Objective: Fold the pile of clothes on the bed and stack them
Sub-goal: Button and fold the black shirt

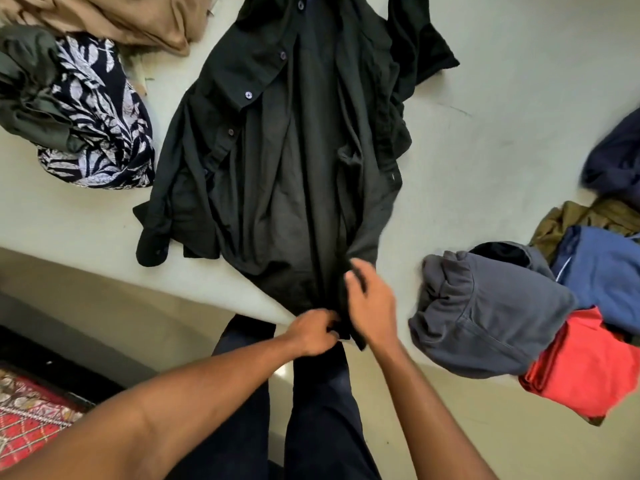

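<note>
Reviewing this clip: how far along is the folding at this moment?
Done, it seems: grey garment, blue garment and red garment lie folded at the right. In hand: black shirt spread on the bed, left hand pinching its near hem, right hand beside it. Remaining: tan cloth, green garment and leaf-print garment, crumpled upper left.

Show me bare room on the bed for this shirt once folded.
Widest bare sheet: between black shirt, grey garment and navy garment. Smaller strip: nearer than the leaf-print cloth, beside the cuff. Crowded: far left, near right.
</note>
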Demonstrator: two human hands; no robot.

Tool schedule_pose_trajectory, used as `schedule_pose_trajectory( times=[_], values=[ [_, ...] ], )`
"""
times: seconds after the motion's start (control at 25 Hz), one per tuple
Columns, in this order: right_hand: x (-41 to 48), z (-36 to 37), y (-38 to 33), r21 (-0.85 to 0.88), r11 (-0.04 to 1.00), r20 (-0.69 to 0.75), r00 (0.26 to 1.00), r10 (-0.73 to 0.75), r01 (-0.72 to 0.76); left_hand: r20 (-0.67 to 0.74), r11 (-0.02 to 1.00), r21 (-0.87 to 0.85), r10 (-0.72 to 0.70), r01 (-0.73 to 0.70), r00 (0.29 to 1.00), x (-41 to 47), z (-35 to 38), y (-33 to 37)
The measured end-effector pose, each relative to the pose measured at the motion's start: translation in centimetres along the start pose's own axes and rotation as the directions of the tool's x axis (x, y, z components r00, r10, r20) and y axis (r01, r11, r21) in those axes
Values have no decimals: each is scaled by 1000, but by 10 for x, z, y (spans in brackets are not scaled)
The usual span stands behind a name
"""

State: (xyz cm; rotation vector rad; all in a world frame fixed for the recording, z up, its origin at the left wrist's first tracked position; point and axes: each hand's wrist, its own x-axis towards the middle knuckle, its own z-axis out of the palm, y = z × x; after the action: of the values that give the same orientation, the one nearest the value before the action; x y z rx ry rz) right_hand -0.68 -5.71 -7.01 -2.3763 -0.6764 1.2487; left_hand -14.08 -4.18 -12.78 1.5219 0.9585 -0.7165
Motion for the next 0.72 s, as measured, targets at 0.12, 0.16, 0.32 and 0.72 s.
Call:
schedule_pose_trajectory(
  times=[0.12, 0.16, 0.32, 0.72],
  values=[
    [-9, 37, 13, -192, 980, 419, 907, 36, 50, -107, 979, -59, -200, 195, 974, 4, -34, -30],
    [-10, 45, 13, -192, 981, 459, 886, 60, 33, -72, 970, -83, -236, 230, 969, 3, -50, -40],
    [4, 66, 1, -325, 943, 810, 534, 243, 64, -92, 963, -194, -210, 189, 973, -12, -128, -71],
    [174, -11, -130, 183, 978, -256, 965, -55, 104, -523, 867, -438, -31, -237, 852, 69, -255, -1]
  ],
)
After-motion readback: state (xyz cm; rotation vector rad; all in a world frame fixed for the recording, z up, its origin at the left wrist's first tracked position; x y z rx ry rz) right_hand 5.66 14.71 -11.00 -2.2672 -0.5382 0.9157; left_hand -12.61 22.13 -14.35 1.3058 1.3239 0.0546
